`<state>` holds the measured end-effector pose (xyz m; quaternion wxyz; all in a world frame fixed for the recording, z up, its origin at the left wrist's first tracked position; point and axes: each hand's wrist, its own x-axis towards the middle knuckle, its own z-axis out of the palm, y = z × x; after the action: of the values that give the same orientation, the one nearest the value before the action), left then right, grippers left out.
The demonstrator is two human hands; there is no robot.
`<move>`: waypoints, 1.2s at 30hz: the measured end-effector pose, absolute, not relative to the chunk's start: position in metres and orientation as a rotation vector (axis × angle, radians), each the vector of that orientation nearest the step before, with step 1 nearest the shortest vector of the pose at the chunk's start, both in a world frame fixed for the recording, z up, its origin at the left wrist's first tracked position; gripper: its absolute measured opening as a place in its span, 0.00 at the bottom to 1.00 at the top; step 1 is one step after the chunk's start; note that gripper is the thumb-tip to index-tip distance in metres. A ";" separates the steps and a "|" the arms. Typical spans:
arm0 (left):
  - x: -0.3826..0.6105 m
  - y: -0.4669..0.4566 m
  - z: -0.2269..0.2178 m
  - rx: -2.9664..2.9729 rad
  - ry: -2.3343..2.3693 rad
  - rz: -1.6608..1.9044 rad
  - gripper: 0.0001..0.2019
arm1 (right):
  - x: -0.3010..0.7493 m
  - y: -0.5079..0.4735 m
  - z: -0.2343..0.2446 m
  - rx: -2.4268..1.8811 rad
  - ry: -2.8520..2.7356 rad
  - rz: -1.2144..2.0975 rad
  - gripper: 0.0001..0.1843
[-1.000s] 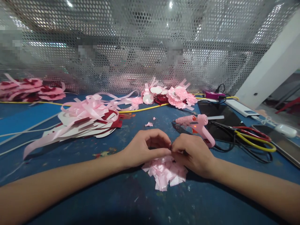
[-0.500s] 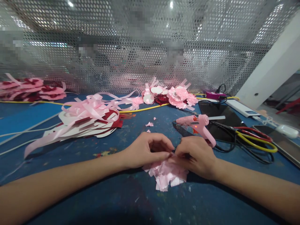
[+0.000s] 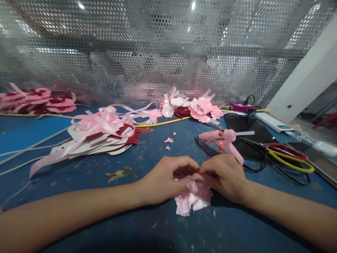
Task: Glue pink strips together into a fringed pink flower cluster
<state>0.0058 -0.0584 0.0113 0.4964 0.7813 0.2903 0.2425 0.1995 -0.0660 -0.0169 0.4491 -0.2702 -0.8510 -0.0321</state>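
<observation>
A ruffled pink ribbon flower [image 3: 194, 201] lies at the front middle of the table, its short cut ends fanning toward me. My left hand [image 3: 164, 181] curves over its left side, with finger and thumb closed on the flower's upper part. From the other side, my right hand [image 3: 225, 175] pinches the same flower near its top. The fingertips of both hands meet there and hide what lies between them. Just beyond my right hand rests a pink hot glue gun [image 3: 223, 138] with a clear glue stick in its back and a small orange light glowing. Small pink scraps [image 3: 169, 140] lie beyond my left hand.
Left is a stack of white and dark red cut-outs [image 3: 92, 147] topped by pink ribbons [image 3: 102, 121]. Pink flowers [image 3: 201, 109] sit by the perforated metal screen [image 3: 158, 52]. Scissors [image 3: 286, 158], cables, a dark tablet [image 3: 249, 126] and a power bank [image 3: 273, 122] lie right.
My left hand has shifted slightly down and right, covering more of the flower's left side. The fingertips of both hands have come closer together over its top.
</observation>
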 end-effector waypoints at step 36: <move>0.010 -0.044 0.010 1.202 0.964 0.857 0.11 | 0.194 -0.063 -0.017 -0.849 -2.139 -0.051 0.12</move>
<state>0.0098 -0.0442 0.0097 0.6358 0.5262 0.4221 0.3751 0.1941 -0.0632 -0.0172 0.4075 -0.3368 -0.8486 -0.0204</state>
